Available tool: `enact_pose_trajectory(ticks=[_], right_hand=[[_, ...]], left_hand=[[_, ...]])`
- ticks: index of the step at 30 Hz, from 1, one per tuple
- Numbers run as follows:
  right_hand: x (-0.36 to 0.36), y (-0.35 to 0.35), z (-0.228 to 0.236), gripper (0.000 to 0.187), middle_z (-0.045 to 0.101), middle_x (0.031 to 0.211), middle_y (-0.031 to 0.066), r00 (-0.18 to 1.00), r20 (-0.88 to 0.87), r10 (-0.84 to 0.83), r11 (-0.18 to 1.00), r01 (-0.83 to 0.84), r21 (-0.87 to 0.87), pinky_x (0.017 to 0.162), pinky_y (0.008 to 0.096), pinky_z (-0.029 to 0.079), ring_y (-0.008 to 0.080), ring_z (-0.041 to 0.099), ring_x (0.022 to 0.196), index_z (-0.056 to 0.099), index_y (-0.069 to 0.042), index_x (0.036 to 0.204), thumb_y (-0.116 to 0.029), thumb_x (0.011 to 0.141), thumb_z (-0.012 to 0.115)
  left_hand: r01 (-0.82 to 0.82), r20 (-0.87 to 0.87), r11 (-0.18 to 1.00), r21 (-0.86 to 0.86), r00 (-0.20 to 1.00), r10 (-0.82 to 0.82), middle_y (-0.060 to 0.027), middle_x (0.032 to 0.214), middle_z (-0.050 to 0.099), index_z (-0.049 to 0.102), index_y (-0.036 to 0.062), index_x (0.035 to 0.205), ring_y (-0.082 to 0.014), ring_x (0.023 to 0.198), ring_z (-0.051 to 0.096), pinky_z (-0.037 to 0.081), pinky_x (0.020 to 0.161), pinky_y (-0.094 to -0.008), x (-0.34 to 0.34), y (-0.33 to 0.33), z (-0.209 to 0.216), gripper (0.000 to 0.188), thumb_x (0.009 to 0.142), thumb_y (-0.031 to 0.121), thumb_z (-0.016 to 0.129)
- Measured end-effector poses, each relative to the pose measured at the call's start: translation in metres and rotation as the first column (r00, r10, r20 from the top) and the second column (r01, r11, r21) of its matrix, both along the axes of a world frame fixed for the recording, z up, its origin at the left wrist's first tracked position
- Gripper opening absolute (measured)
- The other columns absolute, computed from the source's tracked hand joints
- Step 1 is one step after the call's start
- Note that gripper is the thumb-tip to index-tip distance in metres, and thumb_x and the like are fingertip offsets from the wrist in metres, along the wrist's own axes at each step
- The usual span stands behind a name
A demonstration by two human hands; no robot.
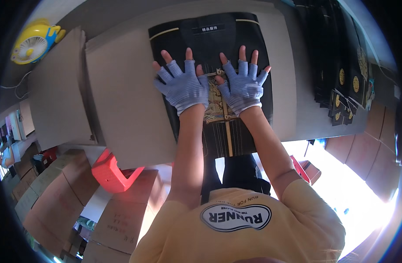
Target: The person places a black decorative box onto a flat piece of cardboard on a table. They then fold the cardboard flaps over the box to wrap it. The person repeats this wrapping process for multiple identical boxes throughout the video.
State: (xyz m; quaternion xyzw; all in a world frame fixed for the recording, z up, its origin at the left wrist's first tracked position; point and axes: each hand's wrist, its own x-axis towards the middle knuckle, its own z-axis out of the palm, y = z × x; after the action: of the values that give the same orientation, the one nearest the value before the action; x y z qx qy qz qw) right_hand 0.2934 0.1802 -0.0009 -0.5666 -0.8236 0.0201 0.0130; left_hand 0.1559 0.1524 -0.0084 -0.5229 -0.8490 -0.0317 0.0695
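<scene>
A flat black paper bag [214, 44] with gold strips and a patterned gold panel [214, 105] lies before me on grey-brown cardboard. My left hand [183, 85], in a striped blue-grey fingerless glove, rests palm down on its left half with the fingers spread. On the right half my right hand [243, 85], gloved alike, is pressed flat with its fingers apart. Neither hand grips anything. Part of the gold panel shows between the two hands; the rest of it is under them.
Large cardboard sheets [122, 92] cover the table. More black bags [336, 52] with gold emblems are stacked at the right, tags beside them. A yellow and blue fan [32, 46] stands far left. Below the table edge are a red plastic stool [111, 173] and cardboard boxes [56, 197].
</scene>
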Motion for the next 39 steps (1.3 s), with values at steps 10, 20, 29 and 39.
enact_pose_trajectory(ticks=[10, 20, 29, 39], right_hand=[[-0.007, 0.000, -0.001, 0.059, 0.019, 0.156, 0.0170, 0.999, -0.042, 0.017, 1.000, -0.018, -0.011, 0.103, 0.0751, 0.002, 0.0455, 0.006, 0.144, 0.042, -0.033, 0.143, -0.056, 0.089, 0.050], [-0.008, -0.007, 0.009, 0.060, 0.022, 0.155, 0.0172, 0.994, -0.097, 0.047, 0.997, -0.053, -0.051, 0.105, 0.0739, 0.005, 0.0438, 0.010, 0.144, 0.042, -0.032, 0.143, -0.053, 0.087, 0.052], [-0.010, -0.003, 0.003, 0.060, 0.023, 0.155, 0.0185, 0.997, -0.047, 0.060, 0.998, -0.060, 0.018, 0.106, 0.0726, 0.004, 0.0426, 0.013, 0.143, 0.039, -0.031, 0.144, -0.052, 0.089, 0.048], [0.007, 0.015, 0.012, 0.048, 0.038, 0.145, 0.0092, 0.989, -0.031, 0.147, 0.989, -0.148, -0.001, 0.111, 0.0575, 0.018, 0.0296, 0.033, 0.135, 0.041, -0.033, 0.142, -0.043, 0.095, 0.042]], left_hand=[[0.030, -0.012, 0.999, 0.012, 0.999, -0.030, -0.0182, 0.153, 0.029, 0.043, 0.0384, 0.141, -0.0487, 0.136, 0.030, 0.026, 0.104, -0.0622, -0.002, 0.001, -0.006, 0.048, 0.094, 0.047, 0.047], [0.017, 0.074, 1.000, 0.014, 0.997, -0.018, -0.0191, 0.153, 0.029, 0.044, 0.0371, 0.140, -0.0492, 0.137, 0.026, 0.021, 0.105, -0.0628, 0.000, -0.002, -0.002, 0.048, 0.093, 0.043, 0.048], [0.054, 0.078, 0.993, 0.103, 0.995, -0.062, -0.0183, 0.152, 0.032, 0.046, 0.0335, 0.140, -0.0485, 0.137, 0.027, 0.021, 0.107, -0.0619, -0.003, 0.001, -0.003, 0.047, 0.093, 0.039, 0.047], [0.388, 0.282, 0.911, 0.140, 0.866, -0.412, -0.0194, 0.151, 0.030, 0.042, 0.0127, 0.140, -0.0387, 0.140, 0.028, 0.021, 0.111, -0.0583, 0.054, -0.104, -0.011, 0.059, 0.090, 0.044, 0.049]])
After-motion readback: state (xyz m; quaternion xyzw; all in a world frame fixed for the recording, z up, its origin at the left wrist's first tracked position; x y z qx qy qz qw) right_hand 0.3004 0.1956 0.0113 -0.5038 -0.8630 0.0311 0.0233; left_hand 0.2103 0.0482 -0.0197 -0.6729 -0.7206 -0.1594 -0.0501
